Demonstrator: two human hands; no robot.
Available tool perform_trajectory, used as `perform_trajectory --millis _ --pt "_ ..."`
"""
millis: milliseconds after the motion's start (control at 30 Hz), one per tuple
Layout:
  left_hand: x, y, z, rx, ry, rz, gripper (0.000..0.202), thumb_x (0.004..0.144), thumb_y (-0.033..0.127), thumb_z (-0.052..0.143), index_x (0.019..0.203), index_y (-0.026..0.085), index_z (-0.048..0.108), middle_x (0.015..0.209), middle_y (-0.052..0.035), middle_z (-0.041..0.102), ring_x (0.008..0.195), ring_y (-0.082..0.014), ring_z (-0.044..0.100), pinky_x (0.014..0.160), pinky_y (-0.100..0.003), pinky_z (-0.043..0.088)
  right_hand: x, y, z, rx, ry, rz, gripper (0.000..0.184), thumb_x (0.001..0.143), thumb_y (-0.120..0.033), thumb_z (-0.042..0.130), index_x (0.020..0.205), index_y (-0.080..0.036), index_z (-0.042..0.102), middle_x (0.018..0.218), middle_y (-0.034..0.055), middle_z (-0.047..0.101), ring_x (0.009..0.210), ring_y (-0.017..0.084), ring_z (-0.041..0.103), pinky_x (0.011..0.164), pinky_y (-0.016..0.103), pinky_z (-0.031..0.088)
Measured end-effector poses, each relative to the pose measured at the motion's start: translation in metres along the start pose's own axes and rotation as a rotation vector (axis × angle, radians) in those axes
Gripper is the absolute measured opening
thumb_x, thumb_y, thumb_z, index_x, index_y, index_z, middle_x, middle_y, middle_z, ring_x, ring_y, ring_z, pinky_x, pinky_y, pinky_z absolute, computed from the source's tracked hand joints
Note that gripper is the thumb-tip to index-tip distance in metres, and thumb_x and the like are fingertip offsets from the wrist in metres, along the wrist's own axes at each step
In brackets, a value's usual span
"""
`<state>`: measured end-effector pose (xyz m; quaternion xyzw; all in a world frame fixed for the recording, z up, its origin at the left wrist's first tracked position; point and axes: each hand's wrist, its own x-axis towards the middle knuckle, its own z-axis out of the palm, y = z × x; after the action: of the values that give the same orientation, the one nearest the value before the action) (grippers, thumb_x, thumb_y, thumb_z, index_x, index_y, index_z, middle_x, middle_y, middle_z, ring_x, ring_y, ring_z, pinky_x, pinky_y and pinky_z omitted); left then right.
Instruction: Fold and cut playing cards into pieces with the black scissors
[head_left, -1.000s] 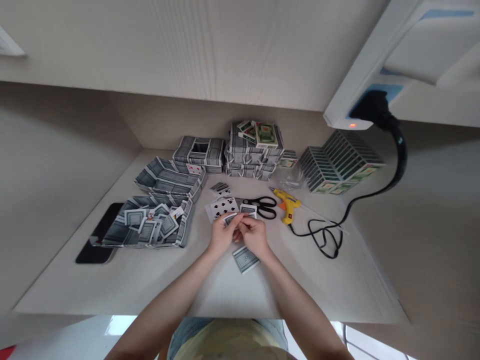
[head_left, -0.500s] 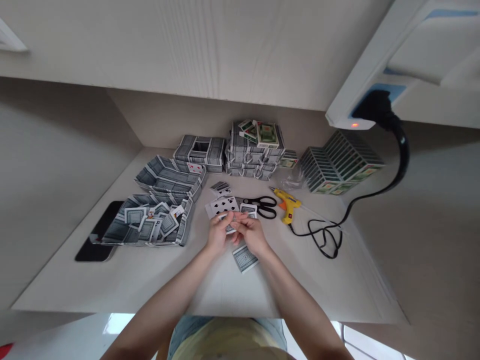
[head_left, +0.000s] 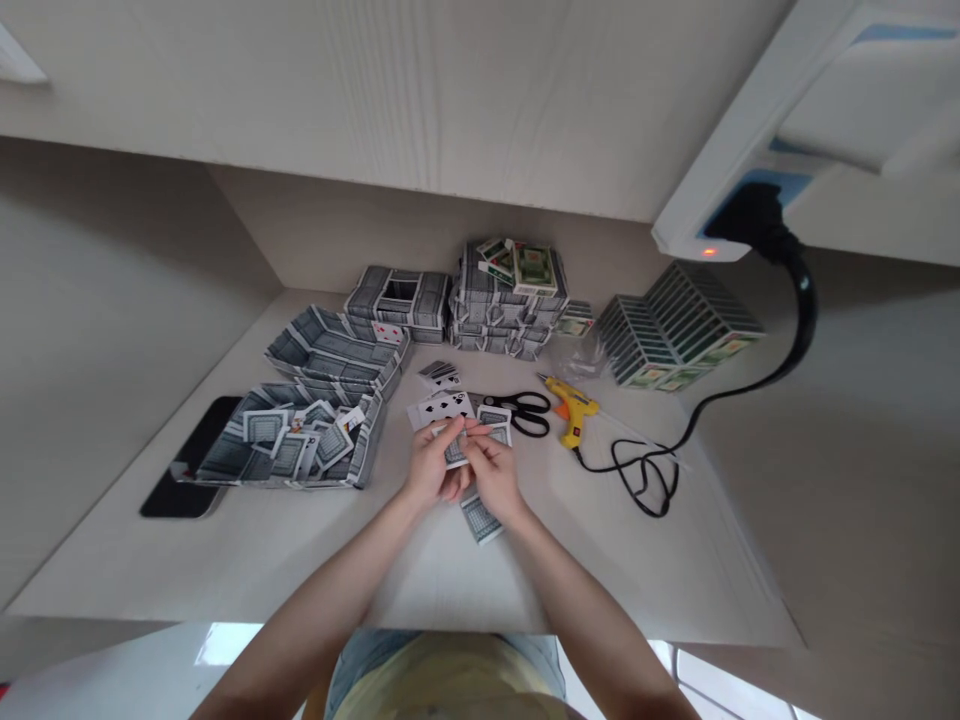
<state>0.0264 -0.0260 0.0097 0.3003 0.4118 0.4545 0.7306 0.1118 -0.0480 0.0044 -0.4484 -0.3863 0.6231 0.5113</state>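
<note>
Close together at the middle of the desk, my left hand (head_left: 430,465) and my right hand (head_left: 493,474) are both closed on one playing card (head_left: 454,452), its patterned grey back facing up. Fingers cover much of it. Below my right hand lies another face-down card (head_left: 481,517), partly hidden by that hand. Just beyond my fingers are a face-down card (head_left: 495,417) and a face-up six of spades (head_left: 448,406). A small stack of cards (head_left: 439,375) sits farther back. Black-handled scissors (head_left: 531,412) rest right of the cards.
A yellow glue gun (head_left: 574,408) with a looped black cord (head_left: 637,480) lies right. Left, a card-built tray (head_left: 367,450) holds loose cards, overlapping a black phone (head_left: 169,490). Behind are an empty card tray (head_left: 330,345), card boxes (head_left: 502,310) and stacked packs (head_left: 660,340).
My hands have shifted slightly, and more of the held card's back shows between them. The whole view has moved a little; the things on the desk stay in place.
</note>
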Motion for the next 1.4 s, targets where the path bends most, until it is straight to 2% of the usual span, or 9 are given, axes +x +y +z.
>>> perform_trajectory --millis 200,433,733,900,1000,1133,1200,1300,1400 --pt "-0.002 -0.003 -0.001 0.215 0.065 0.125 0.043 0.071 0.046 0.057 0.094 0.011 0.063 0.084 -0.0105 0.07 0.027 -0.0105 0.05 0.018 -0.02 0.033 -0.001 0.001 0.001 -0.021 -0.003 0.017 0.04 0.075 -0.051 0.05 0.05 -0.021 0.04 0.03 -0.0075 0.04 0.024 0.011 0.044 0.027 0.022 0.037" --pt "-0.003 -0.003 0.0 0.361 0.198 0.243 0.038 0.072 0.044 0.056 0.092 0.013 0.065 0.075 -0.0075 0.07 0.024 -0.0076 0.047 0.018 -0.017 0.029 0.0 0.006 0.003 0.006 -0.003 0.029 0.04 0.074 -0.053 0.05 0.05 -0.021 0.043 0.031 -0.0069 0.04 0.027 0.012 0.045 0.029 0.023 0.037" --pt "0.003 -0.002 -0.001 0.144 0.134 0.103 0.04 0.071 0.046 0.056 0.09 0.011 0.062 0.078 -0.0082 0.07 0.021 -0.0084 0.042 0.019 -0.023 0.03 0.003 0.018 -0.001 -0.246 0.062 -0.121 0.036 0.077 -0.052 0.048 0.057 -0.023 0.047 0.035 -0.0058 0.043 0.028 0.011 0.044 0.03 0.024 0.036" --pt "0.014 0.002 -0.012 0.286 0.176 0.297 0.038 0.074 0.046 0.053 0.081 0.01 0.064 0.076 -0.0083 0.069 0.042 -0.0115 0.056 0.038 -0.023 0.044 0.009 0.003 -0.011 -0.147 0.005 -0.108 0.032 0.074 -0.049 0.053 0.061 -0.021 0.048 0.038 -0.0073 0.042 0.033 0.011 0.048 0.036 0.023 0.04" --pt "0.019 0.009 -0.025 0.442 0.249 0.5 0.039 0.081 0.045 0.043 0.087 0.012 0.064 0.085 -0.0086 0.068 0.072 -0.0169 0.063 0.064 -0.028 0.051 0.014 -0.007 -0.027 -0.07 0.134 -0.135 0.032 0.075 -0.047 0.053 0.062 -0.019 0.048 0.043 -0.0066 0.046 0.036 0.01 0.049 0.039 0.022 0.042" --pt "0.025 0.013 -0.04 0.983 0.228 0.689 0.029 0.074 0.035 0.056 0.097 0.018 0.062 0.104 -0.0082 0.063 0.1 -0.0211 0.057 0.089 -0.036 0.043 0.021 -0.012 -0.048 -0.116 0.296 -0.123 0.04 0.073 -0.049 0.056 0.051 -0.019 0.04 0.037 -0.0059 0.045 0.032 0.009 0.044 0.035 0.021 0.035" --pt "0.028 0.011 -0.044 1.182 0.183 0.768 0.037 0.071 0.029 0.06 0.107 0.02 0.057 0.116 -0.008 0.057 0.111 -0.0227 0.049 0.095 -0.039 0.038 0.023 -0.01 -0.053 -0.178 0.399 -0.137 0.042 0.071 -0.051 0.056 0.05 -0.02 0.038 0.033 -0.0074 0.041 0.029 0.008 0.039 0.033 0.021 0.03" --pt "0.031 0.006 -0.047 1.343 0.148 0.816 0.05 0.069 0.025 0.062 0.117 0.019 0.049 0.124 -0.0093 0.051 0.119 -0.0243 0.042 0.102 -0.042 0.03 0.025 -0.006 -0.054 -0.243 0.513 -0.161 0.042 0.07 -0.052 0.056 0.05 -0.02 0.04 0.031 -0.0086 0.038 0.027 0.007 0.033 0.031 0.021 0.025" --pt "0.033 0.002 -0.05 1.388 0.143 0.832 0.051 0.072 0.025 0.06 0.12 0.017 0.045 0.124 -0.0098 0.051 0.119 -0.0244 0.041 0.103 -0.045 0.027 0.027 -0.004 -0.053 -0.195 0.513 -0.084 0.041 0.071 -0.054 0.054 0.05 -0.02 0.043 0.027 -0.0093 0.035 0.024 0.008 0.031 0.028 0.022 0.02"
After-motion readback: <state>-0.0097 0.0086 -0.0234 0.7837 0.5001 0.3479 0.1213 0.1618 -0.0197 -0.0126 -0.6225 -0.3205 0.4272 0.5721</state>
